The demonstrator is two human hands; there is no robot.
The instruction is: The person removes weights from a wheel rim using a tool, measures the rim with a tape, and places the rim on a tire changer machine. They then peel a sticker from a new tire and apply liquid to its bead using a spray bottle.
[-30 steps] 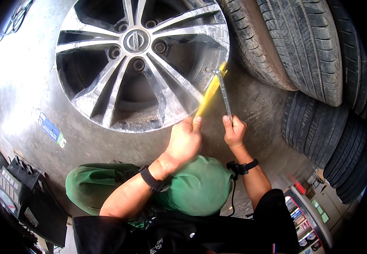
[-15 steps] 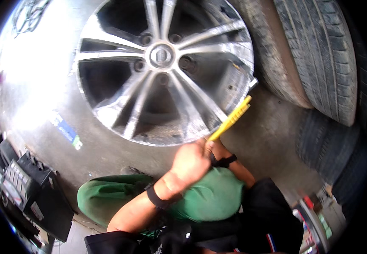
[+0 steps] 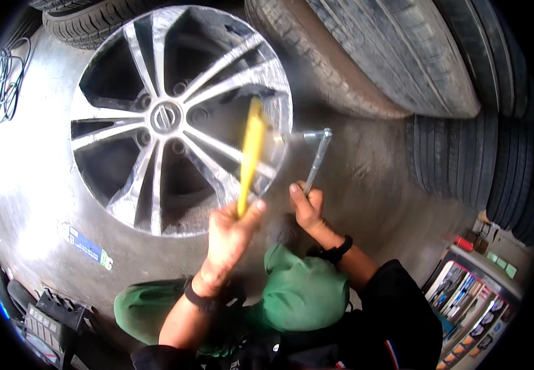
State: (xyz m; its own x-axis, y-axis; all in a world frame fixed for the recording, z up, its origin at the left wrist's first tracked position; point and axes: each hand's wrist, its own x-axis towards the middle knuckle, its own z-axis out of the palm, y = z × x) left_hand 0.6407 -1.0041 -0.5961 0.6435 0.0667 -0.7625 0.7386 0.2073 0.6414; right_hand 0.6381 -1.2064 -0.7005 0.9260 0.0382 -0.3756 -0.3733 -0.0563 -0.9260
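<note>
Directly in front of me is a silver alloy wheel rim (image 3: pixel 166 117) with scraped paired spokes. My left hand (image 3: pixel 231 237) is closed around the lower end of a long yellow tool (image 3: pixel 251 154). That tool points up across the rim's right side, and motion smears its far end, so its exact kind is unclear. Farther right, my right hand (image 3: pixel 309 206) grips the handle of an L-shaped metal wrench (image 3: pixel 319 155). From the wrench's top a thin bar reaches left to the rim's right edge; whether it touches, I cannot tell.
Large worn tyres (image 3: pixel 396 55) crowd the upper right, with more tyres (image 3: pixel 452 163) below them. Another tyre (image 3: pixel 91 24) is behind the rim. A coiled cable (image 3: pixel 7 83) and a blue-green strip (image 3: pixel 88 248) lie on the floor. Shelving (image 3: pixel 470 308) stands lower right, a black case (image 3: pixel 57 314) lower left.
My hands have moved apart: the left went left with the yellow tool now more upright, and the right came out from behind it, showing the wrench. The rim appears farther left in view.
</note>
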